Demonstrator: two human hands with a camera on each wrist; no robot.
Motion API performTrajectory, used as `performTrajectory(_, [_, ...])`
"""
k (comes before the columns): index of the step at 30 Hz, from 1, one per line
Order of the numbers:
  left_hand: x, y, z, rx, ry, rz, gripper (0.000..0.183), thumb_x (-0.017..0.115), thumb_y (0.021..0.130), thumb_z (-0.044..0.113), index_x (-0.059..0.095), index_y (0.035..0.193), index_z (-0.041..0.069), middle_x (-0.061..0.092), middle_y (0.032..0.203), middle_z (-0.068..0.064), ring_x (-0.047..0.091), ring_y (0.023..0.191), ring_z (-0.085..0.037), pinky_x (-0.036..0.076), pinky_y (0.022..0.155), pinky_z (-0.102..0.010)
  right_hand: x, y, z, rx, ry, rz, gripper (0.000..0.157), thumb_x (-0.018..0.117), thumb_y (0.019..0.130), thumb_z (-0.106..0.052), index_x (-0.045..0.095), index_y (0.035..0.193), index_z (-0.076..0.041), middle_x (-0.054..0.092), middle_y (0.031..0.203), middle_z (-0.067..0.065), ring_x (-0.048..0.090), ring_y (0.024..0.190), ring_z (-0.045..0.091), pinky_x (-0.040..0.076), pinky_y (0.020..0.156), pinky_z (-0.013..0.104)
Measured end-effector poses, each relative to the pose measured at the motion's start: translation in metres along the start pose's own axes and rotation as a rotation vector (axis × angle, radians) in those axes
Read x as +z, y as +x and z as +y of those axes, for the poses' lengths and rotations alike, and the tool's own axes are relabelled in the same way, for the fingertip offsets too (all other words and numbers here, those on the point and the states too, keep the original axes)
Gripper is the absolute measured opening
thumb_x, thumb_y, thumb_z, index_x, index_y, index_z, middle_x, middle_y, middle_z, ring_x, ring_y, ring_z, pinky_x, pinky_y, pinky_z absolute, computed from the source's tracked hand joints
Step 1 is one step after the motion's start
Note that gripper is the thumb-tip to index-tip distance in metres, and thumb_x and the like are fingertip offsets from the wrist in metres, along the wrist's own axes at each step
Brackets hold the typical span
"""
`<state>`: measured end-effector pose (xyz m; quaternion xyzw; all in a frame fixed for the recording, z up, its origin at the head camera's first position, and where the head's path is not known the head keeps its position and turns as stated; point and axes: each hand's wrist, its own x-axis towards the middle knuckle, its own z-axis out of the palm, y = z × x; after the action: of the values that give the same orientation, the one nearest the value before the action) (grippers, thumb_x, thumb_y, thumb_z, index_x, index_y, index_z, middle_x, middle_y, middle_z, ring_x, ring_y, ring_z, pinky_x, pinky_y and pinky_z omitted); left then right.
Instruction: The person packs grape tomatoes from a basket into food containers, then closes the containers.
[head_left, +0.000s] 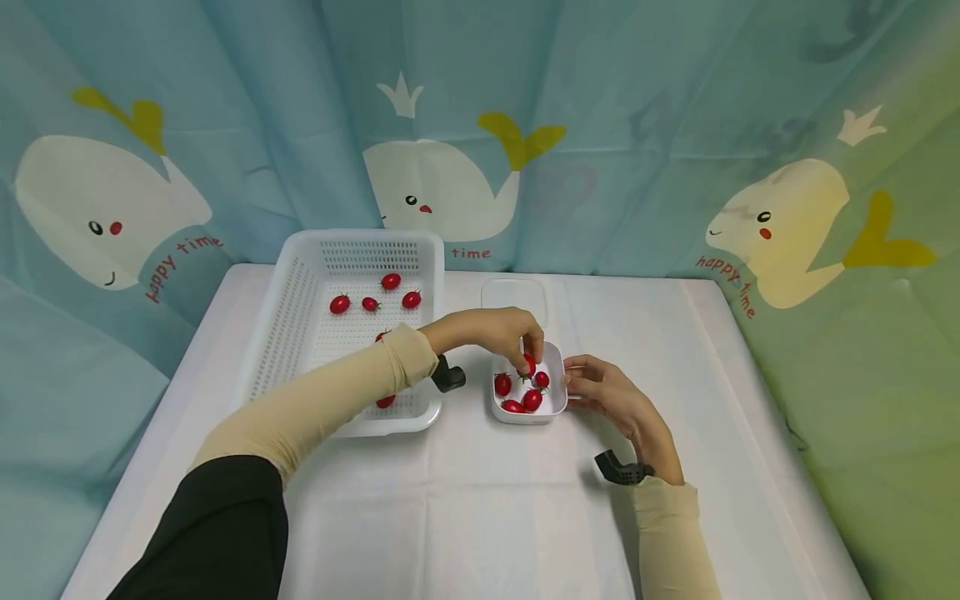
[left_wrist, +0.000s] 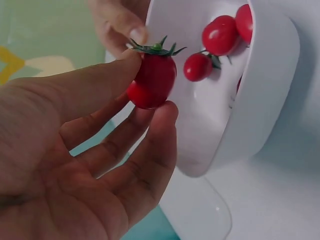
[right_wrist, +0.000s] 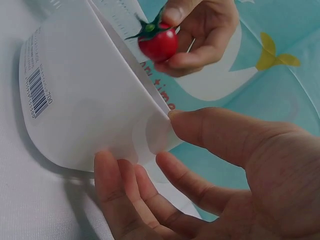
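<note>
Cherry tomato [left_wrist: 156,82], pinched by the left hand [head_left: 504,331], could drop if its grip loosens (the right hand [head_left: 618,400], fingers relaxed, touches the white food container [left_wrist: 275,80]).

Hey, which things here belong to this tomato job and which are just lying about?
Likely in the job: left hand, pinched tomato, right hand, white box, basket, basket tomatoes.

Seemingly just there: flat clear lid-like piece, whale-print curtain.
</note>
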<state>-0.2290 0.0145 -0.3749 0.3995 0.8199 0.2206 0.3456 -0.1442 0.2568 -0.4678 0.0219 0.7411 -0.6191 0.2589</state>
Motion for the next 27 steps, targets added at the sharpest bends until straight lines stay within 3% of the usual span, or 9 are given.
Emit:
performTrajectory(7, [0.008, 0.011, -0.002, -0.038, 0.007, -0.040, 0.012, 0.078, 0.093, 0.010, 0.076, 0.104, 0.006, 0.070, 0.100, -0.005, 0.060, 0.082, -0.012, 0.053, 0.071, -0.020, -0.001, 0.000, 0.000, 0.001, -0.014, 0.003, 0.053, 0.065, 0.102, -0.017, 0.044, 0.145, 0.005, 0.057, 0.138, 0.023, 0.068, 0.108, 0.019, 0.059, 0.097, 0.033])
performTrajectory(16, [0.020, 0.020, -0.006, -0.034, 0.044, -0.097, 0.011, 0.078, 0.092, 0.008, 0.075, 0.102, 0.005, 0.069, 0.097, -0.004, 0.061, 0.085, -0.012, 0.053, 0.076, -0.021, -0.001, -0.001, 0.000, -0.004, -0.006, 0.010, 0.055, 0.067, 0.101, -0.018, 0.045, 0.145, 0.005, 0.061, 0.131, 0.017, 0.068, 0.106, 0.018, 0.059, 0.094, 0.030])
performTrajectory(27, [0.031, 0.027, -0.011, -0.075, 0.073, -0.108, 0.010, 0.078, 0.092, 0.008, 0.074, 0.101, 0.006, 0.066, 0.101, -0.003, 0.058, 0.091, -0.012, 0.052, 0.075, -0.021, -0.001, 0.000, 0.002, -0.011, 0.002, -0.001, 0.052, 0.066, 0.102, -0.015, 0.045, 0.145, 0.006, 0.063, 0.127, 0.013, 0.068, 0.103, 0.019, 0.059, 0.095, 0.033])
